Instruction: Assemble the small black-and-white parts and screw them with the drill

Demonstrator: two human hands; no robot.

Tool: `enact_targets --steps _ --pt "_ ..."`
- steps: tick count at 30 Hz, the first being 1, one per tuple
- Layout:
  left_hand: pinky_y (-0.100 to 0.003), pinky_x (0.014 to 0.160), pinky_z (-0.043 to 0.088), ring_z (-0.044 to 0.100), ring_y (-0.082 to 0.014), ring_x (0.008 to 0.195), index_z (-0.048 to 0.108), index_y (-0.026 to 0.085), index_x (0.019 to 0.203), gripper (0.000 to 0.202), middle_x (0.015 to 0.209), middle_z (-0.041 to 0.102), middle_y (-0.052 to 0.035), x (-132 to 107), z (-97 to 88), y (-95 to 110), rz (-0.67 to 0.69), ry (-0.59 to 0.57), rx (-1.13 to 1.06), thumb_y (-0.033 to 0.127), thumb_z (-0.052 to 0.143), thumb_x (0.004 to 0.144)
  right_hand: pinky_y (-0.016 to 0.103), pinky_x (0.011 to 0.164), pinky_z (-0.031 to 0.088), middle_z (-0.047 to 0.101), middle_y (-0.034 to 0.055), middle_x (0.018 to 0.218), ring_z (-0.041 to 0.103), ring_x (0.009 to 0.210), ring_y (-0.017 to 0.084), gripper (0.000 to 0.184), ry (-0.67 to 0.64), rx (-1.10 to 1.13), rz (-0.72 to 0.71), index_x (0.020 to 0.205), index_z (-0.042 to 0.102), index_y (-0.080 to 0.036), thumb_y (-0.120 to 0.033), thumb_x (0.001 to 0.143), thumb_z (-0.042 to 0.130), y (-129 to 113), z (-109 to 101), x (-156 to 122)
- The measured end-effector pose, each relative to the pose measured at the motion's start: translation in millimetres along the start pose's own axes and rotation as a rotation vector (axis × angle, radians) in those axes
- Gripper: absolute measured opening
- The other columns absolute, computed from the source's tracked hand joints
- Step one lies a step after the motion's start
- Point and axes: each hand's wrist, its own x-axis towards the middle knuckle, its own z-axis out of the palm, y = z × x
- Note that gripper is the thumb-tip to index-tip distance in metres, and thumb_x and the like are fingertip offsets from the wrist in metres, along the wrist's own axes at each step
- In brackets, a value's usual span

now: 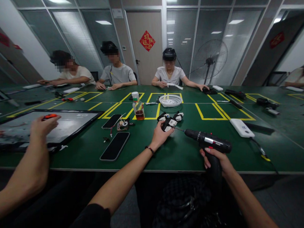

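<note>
My left hand (pixel 160 133) is closed on a small black-and-white part (pixel 169 123) that rests on the green table (pixel 179 153); a dark bracelet circles that wrist. In my right hand (pixel 217 160), fingers wrap the grip of a black cordless screwdriver (pixel 210 143). Its thin bit (pixel 179 129) points left and touches the held part. More black-and-white parts (pixel 178 116) lie just behind it.
Two dark phones (pixel 115 146) (pixel 112 121), a small mechanism (pixel 122 125), a bottle of brown liquid (pixel 138 109), a white basket (pixel 170 100) and a white power bank (pixel 241 127) lie around. At left, a co-worker's hand (pixel 43 124) holds an orange tool over a flat screen panel (pixel 66 127). Three people sit opposite.
</note>
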Motion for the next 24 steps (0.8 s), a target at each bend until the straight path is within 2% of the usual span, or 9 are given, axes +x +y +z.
enact_targets --steps 15,20,24 --pt "-0.039 0.092 0.046 0.06 -0.0263 0.107 0.056 0.018 0.12 0.062 0.115 0.064 -0.0116 3 1.9 -8 0.012 0.02 -0.004 0.044 0.079 0.068 0.028 0.05 0.047 0.056 0.0019 0.05 0.051 0.043 0.014 0.029 0.012 0.003 0.012 0.086 0.067 -0.012 -0.04 0.087 0.057 -6 5 -1" --pt "-0.039 0.094 0.046 0.059 -0.0261 0.109 0.05 0.021 0.128 0.068 0.12 0.062 -0.0115 5 -6.0 -7 0.071 0.071 0.104 0.04 0.078 0.069 0.027 0.05 0.046 0.054 0.001 0.047 0.052 0.044 0.015 0.031 0.023 0.027 -0.005 0.087 0.066 -0.013 -0.041 0.088 0.055 -8 4 0" --pt "-0.04 0.092 0.047 0.061 -0.0262 0.107 0.048 0.023 0.131 0.069 0.121 0.062 -0.01 5 -11.2 -7 0.125 0.009 0.222 0.038 0.078 0.07 0.027 0.049 0.047 0.058 0.0021 0.057 0.048 0.043 0.012 0.028 0.072 0.081 -0.045 0.085 0.066 -0.014 -0.04 0.087 0.058 -7 4 3"
